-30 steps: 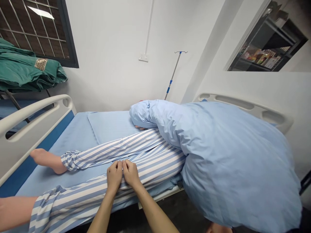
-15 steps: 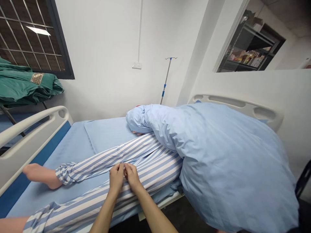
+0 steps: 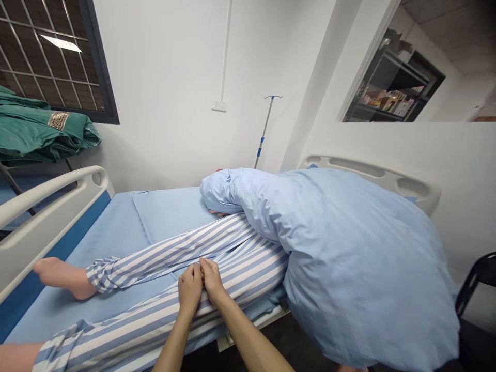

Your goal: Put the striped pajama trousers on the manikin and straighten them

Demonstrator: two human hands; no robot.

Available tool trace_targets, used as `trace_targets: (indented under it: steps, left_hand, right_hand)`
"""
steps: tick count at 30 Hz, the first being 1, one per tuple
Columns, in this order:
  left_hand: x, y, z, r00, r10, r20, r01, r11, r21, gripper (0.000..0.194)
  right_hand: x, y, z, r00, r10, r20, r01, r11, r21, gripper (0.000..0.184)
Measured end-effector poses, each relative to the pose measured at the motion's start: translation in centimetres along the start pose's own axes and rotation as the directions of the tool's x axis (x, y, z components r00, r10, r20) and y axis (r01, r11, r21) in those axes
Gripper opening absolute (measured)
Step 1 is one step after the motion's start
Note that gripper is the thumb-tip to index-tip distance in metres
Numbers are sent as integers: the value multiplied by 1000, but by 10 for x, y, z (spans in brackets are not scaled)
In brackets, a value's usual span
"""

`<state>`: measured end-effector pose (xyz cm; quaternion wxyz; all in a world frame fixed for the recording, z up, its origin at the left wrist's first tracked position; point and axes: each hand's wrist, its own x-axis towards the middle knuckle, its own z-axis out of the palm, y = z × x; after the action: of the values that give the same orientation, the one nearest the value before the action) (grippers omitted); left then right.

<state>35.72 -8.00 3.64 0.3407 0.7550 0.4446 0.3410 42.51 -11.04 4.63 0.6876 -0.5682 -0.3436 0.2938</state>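
Observation:
My left hand (image 3: 190,285) and my right hand (image 3: 211,279) are side by side, fingers curled and fingertips meeting. Both are over the thigh of the blue-and-white striped trousers (image 3: 256,263), worn by a figure lying on the bed. Whatever is between the fingers, if anything, is hidden; whether the hands press on the cloth I cannot tell. A light blue quilt (image 3: 349,248), bunched to the right of my hands, covers the figure's upper body and hangs over the near bed edge. One bare foot (image 3: 65,277) lies at the left.
The bed's footboard (image 3: 58,206) rises at the left and its headboard (image 3: 372,170) at the right. Behind the bed stands an IV pole (image 3: 264,132). Folded green cloth (image 3: 46,132) is at the far left, and a black chair (image 3: 475,284) is at the right edge.
My hands have shifted slightly to the right in view, still together over the trousers. The camera view has moved a little. The quilt and the legs lie as before.

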Motion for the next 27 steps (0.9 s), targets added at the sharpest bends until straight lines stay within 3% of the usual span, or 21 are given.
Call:
trace_targets:
  steps: [7,14,21,27]
  left_hand:
    - [-1,3,0,1000,8,23,-8,1000,17,36]
    - [-3,6,4,999,31,35,-34,997,75,35]
    - [-1,12,6,993,37,113,-47,995,91,34]
    - [5,39,23,998,-47,31,52,979,-196,34]
  right_hand:
    - [0,-39,-22,973,-194,124,227,902,-368,41]
    - [-12,-1,-39,967,-253,41,226,768,-599,38]
    - [-11,2,-41,965,-262,15,234,833,-501,39]
    - [-8,2,-45,965,-259,-45,227,907,-354,38]
